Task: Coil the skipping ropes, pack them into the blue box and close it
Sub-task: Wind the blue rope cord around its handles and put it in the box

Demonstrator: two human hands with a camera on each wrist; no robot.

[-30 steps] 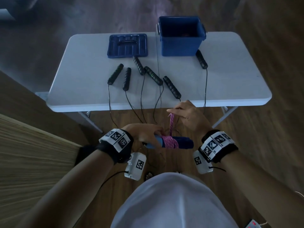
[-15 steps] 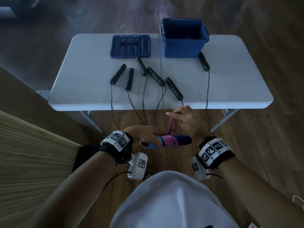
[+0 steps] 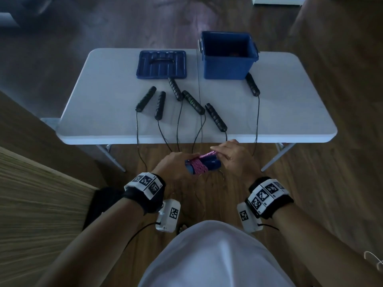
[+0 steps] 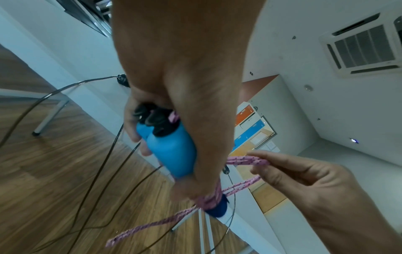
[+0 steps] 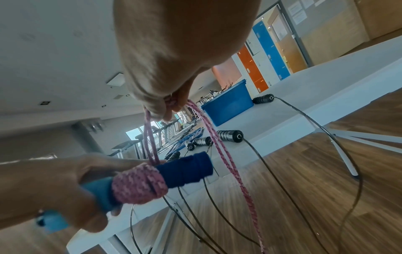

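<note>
My left hand (image 3: 176, 164) grips the two blue handles (image 4: 172, 149) of a pink skipping rope, held in front of the table's near edge. Pink rope (image 3: 199, 168) is wound in a thick band around the handles (image 5: 185, 170). My right hand (image 3: 232, 158) pinches a doubled length of the pink rope (image 5: 150, 134) just above the bundle; a loose strand (image 5: 230, 165) trails down toward the floor. The open blue box (image 3: 228, 65) stands at the back of the table, its lid (image 3: 161, 64) lying flat to its left.
Several black-handled skipping ropes (image 3: 215, 117) lie on the white folding table (image 3: 290, 112), their thin cords (image 3: 257, 121) hanging over the near edge to the wooden floor. One black handle (image 3: 252, 83) lies right of the box. A wooden panel (image 3: 31, 204) stands at my left.
My right hand has come down from holding the rope upright and now lays it over the far side of the handles. The bundle tilted slightly and moved nearer the table edge.
</note>
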